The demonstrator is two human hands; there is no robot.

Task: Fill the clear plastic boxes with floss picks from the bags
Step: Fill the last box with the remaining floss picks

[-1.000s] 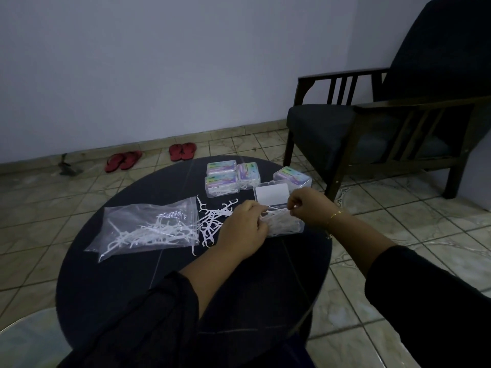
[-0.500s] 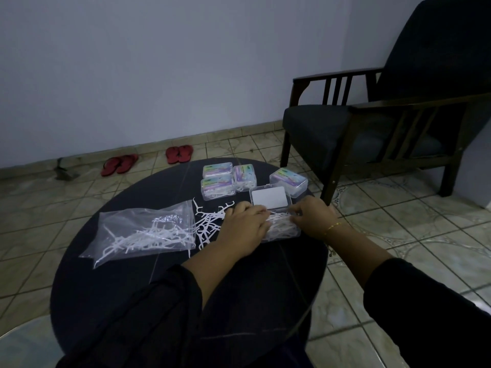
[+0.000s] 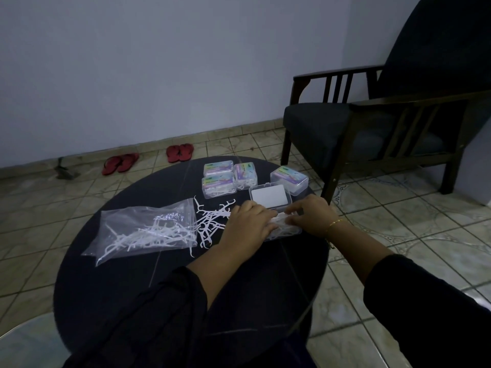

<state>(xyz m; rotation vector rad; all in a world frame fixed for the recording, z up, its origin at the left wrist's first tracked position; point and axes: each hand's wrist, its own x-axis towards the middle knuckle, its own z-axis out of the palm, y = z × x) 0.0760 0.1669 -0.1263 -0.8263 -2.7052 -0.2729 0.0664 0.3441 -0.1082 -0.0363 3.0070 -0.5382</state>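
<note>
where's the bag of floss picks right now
In the head view the bag of floss picks lies on the left of the round table, beside the loose picks by the left hand.

Coloured labels on closed boxes [image 3: 218, 168] carry print, probably brand text; too blurred to read.

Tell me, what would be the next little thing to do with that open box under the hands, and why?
Probably press the picks flat and swing the lid shut. Both the left hand and right hand rest on the open box, which already looks full of floss picks, and four closed boxes stand behind it. More loose picks lie beside the bag for the next box.
</note>
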